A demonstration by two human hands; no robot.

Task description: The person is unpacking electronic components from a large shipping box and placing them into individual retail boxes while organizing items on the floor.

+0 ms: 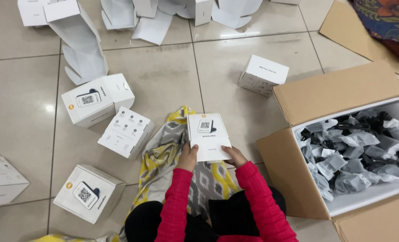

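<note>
The left hand (188, 157) and right hand (236, 156) each pinch a lower corner of a small white box (208, 136), fingers closed on it and mostly hidden beneath. The box is held over a yellow-and-grey patterned cloth (163, 157). Right of the box stands an open cardboard carton (298, 179), its bagged black contents indistinct. Left of the box lie more white boxes (127, 132).

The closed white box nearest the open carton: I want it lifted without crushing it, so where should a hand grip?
Probably across the white box's two opposite side walls, coming from above. It sits flat on the floor tiles, top face up, with free space around it.
</note>
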